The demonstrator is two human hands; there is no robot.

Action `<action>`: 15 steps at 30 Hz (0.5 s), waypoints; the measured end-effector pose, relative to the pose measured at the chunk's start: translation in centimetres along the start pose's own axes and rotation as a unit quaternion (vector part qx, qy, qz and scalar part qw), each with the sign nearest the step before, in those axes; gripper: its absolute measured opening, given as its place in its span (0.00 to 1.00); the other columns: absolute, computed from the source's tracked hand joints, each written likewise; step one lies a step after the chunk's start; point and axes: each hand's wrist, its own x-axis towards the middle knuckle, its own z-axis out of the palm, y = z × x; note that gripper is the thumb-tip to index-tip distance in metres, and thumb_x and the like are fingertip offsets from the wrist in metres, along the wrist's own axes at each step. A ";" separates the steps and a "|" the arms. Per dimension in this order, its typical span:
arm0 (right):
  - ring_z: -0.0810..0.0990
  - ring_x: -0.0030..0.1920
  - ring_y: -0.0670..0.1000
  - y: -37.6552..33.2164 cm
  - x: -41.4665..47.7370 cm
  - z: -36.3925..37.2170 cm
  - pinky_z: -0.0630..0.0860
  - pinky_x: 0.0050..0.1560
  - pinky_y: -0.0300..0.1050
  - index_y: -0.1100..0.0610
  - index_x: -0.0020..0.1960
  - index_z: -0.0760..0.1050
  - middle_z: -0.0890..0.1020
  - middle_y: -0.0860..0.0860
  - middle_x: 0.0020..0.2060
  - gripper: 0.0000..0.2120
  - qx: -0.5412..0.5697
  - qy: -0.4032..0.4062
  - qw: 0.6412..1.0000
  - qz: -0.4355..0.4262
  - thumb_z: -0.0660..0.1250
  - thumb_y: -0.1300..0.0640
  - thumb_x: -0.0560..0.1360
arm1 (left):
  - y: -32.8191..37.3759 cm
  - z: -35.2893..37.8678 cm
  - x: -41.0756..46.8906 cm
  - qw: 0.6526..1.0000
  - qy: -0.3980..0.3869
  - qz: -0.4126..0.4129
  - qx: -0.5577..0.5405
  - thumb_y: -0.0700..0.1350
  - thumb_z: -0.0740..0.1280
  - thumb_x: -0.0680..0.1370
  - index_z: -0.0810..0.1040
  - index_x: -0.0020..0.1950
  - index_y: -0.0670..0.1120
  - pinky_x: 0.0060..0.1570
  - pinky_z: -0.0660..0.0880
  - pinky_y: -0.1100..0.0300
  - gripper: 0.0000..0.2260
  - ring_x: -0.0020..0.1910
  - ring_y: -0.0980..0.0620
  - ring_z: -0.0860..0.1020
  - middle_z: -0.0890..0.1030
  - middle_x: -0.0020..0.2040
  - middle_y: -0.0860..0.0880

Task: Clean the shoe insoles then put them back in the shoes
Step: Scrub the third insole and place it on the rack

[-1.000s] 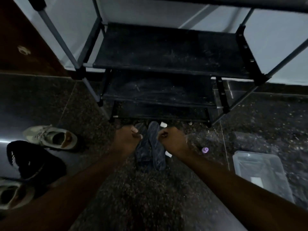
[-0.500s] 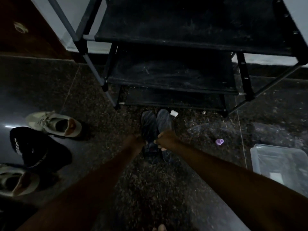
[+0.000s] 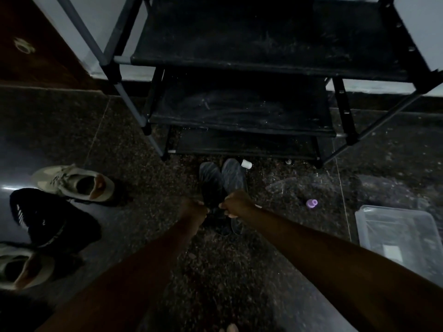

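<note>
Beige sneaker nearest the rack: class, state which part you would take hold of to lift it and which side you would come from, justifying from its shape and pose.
Probably the heel collar. The beige sneaker stands upright on its sole, opening gaping upward, heel at its right end. Come from above at that end, thumb inside; the black shoe crowds its near side.

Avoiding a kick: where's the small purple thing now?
The purple thing lies on the floor, head view, right of the right hand, roughly midway between it and the clear bin.
</note>
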 end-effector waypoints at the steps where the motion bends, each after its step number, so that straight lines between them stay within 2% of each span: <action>1: 0.77 0.31 0.52 0.1 0.0 -0.1 0.74 0.27 0.41 0.61 0.41 0.74 0.81 0.59 0.38 0.08 0.011 0.008 1.000 -0.003 0.72 0.64 0.76 | 0.4 -0.4 -0.6 1.000 -0.016 0.002 -0.004 0.35 0.72 0.78 0.79 0.44 0.41 0.47 0.78 0.57 0.05 0.48 0.45 0.80 0.80 0.40 0.42; 2: 0.77 0.32 0.52 0.2 0.0 -0.3 0.74 0.30 0.42 0.59 0.40 0.74 0.82 0.60 0.40 0.09 0.026 0.019 0.999 -0.007 0.71 0.64 0.76 | 0.8 -0.8 -1.2 0.999 -0.032 0.000 -0.025 0.36 0.69 0.80 0.81 0.48 0.40 0.51 0.78 0.57 0.02 0.50 0.45 0.80 0.82 0.46 0.40; 4: 0.78 0.34 0.52 0.4 -0.2 -0.6 0.76 0.35 0.45 0.56 0.38 0.74 0.84 0.59 0.41 0.10 0.046 0.038 0.998 -0.028 0.72 0.63 0.76 | 1.1 -2.1 -1.9 0.994 -0.054 -0.034 -0.093 0.36 0.66 0.82 0.80 0.63 0.35 0.54 0.76 0.59 0.10 0.49 0.46 0.81 0.82 0.60 0.36; 5: 0.79 0.34 0.52 0.4 -0.5 -0.9 0.77 0.36 0.46 0.56 0.38 0.75 0.83 0.57 0.38 0.10 0.052 0.045 0.997 -0.038 0.73 0.62 0.75 | 1.4 -2.6 -2.2 0.993 -0.072 -0.018 -0.087 0.34 0.66 0.81 0.79 0.63 0.35 0.54 0.77 0.58 0.11 0.51 0.44 0.82 0.82 0.60 0.36; 7: 0.78 0.30 0.50 0.4 -1.4 -1.4 0.77 0.34 0.44 0.56 0.39 0.77 0.81 0.55 0.31 0.09 0.083 0.056 0.994 -0.049 0.76 0.62 0.73 | 2.2 -3.2 -3.0 0.996 -0.077 0.013 -0.050 0.32 0.66 0.80 0.80 0.50 0.43 0.57 0.78 0.49 0.07 0.60 0.36 0.81 0.82 0.48 0.42; 8: 0.78 0.28 0.49 0.3 -2.1 -1.7 0.76 0.31 0.42 0.58 0.41 0.78 0.80 0.55 0.30 0.08 0.104 0.059 0.991 -0.054 0.77 0.63 0.72 | 2.6 -3.0 -3.5 0.996 -0.071 0.012 -0.060 0.31 0.66 0.79 0.77 0.44 0.46 0.56 0.79 0.47 0.11 0.60 0.34 0.81 0.79 0.43 0.45; 9: 0.77 0.27 0.48 0.2 -2.8 -2.1 0.75 0.27 0.39 0.60 0.43 0.78 0.79 0.55 0.29 0.07 0.125 0.061 0.988 -0.061 0.76 0.64 0.72 | 3.0 -2.7 -3.7 0.994 -0.073 0.001 -0.082 0.30 0.66 0.79 0.75 0.41 0.46 0.51 0.81 0.47 0.13 0.57 0.35 0.81 0.78 0.41 0.47; 12: 0.75 0.28 0.48 -0.1 -5.2 -3.5 0.72 0.24 0.36 0.63 0.47 0.80 0.78 0.54 0.30 0.06 0.165 0.065 0.981 -0.081 0.75 0.65 0.73 | 4.9 -2.4 -5.9 0.987 -0.078 -0.015 -0.140 0.28 0.67 0.78 0.71 0.40 0.42 0.36 0.77 0.58 0.13 0.41 0.48 0.79 0.76 0.41 0.44; 15: 0.74 0.26 0.46 -0.3 -7.4 -5.4 0.71 0.25 0.36 0.61 0.45 0.80 0.78 0.53 0.29 0.05 0.183 0.063 0.976 -0.102 0.75 0.64 0.73 | 6.7 -2.6 -7.4 0.988 -0.114 0.018 -0.100 0.29 0.70 0.76 0.70 0.41 0.44 0.31 0.78 0.61 0.14 0.39 0.49 0.78 0.75 0.40 0.43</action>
